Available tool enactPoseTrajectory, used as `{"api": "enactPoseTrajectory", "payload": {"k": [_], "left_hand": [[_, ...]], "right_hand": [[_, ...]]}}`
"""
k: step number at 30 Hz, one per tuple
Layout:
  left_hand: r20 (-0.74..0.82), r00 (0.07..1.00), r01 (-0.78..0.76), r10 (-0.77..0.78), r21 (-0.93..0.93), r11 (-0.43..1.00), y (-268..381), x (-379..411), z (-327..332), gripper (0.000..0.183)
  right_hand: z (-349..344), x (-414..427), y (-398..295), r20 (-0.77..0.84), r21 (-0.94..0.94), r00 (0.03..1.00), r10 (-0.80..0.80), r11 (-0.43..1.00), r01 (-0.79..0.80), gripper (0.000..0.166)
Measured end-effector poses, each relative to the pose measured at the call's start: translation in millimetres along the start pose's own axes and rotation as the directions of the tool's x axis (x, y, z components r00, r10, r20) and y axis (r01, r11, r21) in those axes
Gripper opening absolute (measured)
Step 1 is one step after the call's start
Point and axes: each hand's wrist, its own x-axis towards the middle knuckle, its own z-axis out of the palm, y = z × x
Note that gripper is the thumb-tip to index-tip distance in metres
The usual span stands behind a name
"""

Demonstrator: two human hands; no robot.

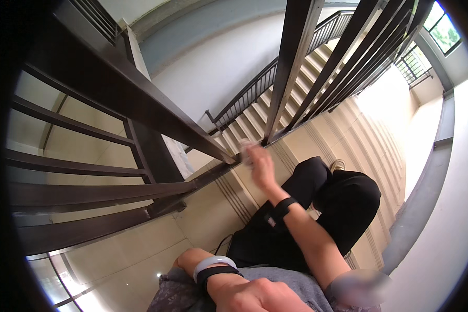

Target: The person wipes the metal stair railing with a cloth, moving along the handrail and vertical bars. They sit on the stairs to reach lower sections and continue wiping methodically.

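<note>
My right hand reaches forward with a pale, crumpled cloth or tissue in its fingers; motion blurs both. The cloth is at the dark bottom rail of the stair railing, between two balusters; whether it touches the rail I cannot tell. A black band circles my right wrist. My left hand is bent across my front at the bottom edge of the view, its knuckles up and its fingers hidden. A pale bangle and a black band sit on that wrist.
Dark balusters rise close in front of me, and a thick dark post slants across the left. My bent knees are over tiled steps that descend ahead. Beyond the railing, another stair flight shows. A white wall bounds the right.
</note>
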Motion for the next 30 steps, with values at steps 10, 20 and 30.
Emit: {"api": "enactPoseTrajectory", "payload": {"k": [10,20,30], "left_hand": [[-0.038,0.99,-0.13,0.133,0.068,0.989,0,-3,0,0.016],[-0.496,0.839,0.255,0.224,0.721,0.644,14,-17,-3,0.013],[-0.601,0.795,0.588,-0.085,0.797,-0.138,14,-34,-89,0.02]], "right_hand": [[18,-26,-49,-0.052,-0.1,0.999,0.018,0.995,-0.023,0.054],[17,-10,8,-0.052,-0.115,0.982,0.184,0.975,-0.188,0.054],[27,-17,25,-0.182,-0.025,0.983,0.019,0.999,-0.024,0.04]]}}
